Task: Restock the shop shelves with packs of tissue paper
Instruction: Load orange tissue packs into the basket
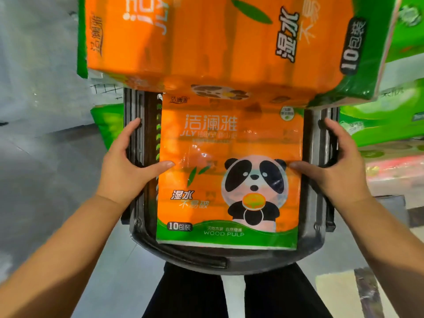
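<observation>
Both hands spread at the sides of a basket holding tissue packs.

Head view: an orange panda pack (229,157) lies flat, face up, in the dark basket (229,260). A second orange pack (218,42) rests on its far end. The left hand (121,171) straddles the left rim, with its fingers (130,131) nearly straight along the rim's outer side and its thumb stretched onto the pack's face. The right hand (339,171) mirrors it on the right rim, thumb tip on the pack's edge. Neither hand curls round anything. Green packs (378,120) sit to the right.
</observation>
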Motion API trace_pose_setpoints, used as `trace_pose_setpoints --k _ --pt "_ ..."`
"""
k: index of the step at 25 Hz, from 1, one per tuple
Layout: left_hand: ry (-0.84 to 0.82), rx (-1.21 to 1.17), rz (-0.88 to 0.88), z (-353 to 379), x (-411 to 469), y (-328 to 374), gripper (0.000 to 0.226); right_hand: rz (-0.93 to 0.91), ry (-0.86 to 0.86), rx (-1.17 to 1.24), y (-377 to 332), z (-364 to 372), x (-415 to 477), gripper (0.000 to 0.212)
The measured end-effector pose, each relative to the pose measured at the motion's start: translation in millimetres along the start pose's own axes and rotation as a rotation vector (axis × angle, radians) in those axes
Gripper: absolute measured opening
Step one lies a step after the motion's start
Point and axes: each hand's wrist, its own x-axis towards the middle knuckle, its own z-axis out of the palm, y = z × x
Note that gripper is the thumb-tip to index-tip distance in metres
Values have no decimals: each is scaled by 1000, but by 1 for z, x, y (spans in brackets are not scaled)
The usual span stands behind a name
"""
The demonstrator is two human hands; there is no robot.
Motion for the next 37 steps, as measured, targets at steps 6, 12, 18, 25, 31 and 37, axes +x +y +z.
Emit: trace_pose_setpoints --k 6,12,18,25,31,37 --pt "-135 15 105 -82 -50 77 99 120 153 20 -91 -49 -121 101" --pt "-310 60 292 -128 -89 141 100 290 393 105 -136 -73 -257 100" --pt "-531 139 518 -110 -146 201 99 436 638 192 -139 -92 -400 101" --pt "-833 207 701 -30 -266 232 94 597 917 333 -87 -96 -578 101" --pt "-1079 266 794 37 -432 237 95 775 1132 536 -30 -81 -753 102" --pt "-1290 407 929 115 -612 226 97 809 1376 703 31 -56 -922 103"
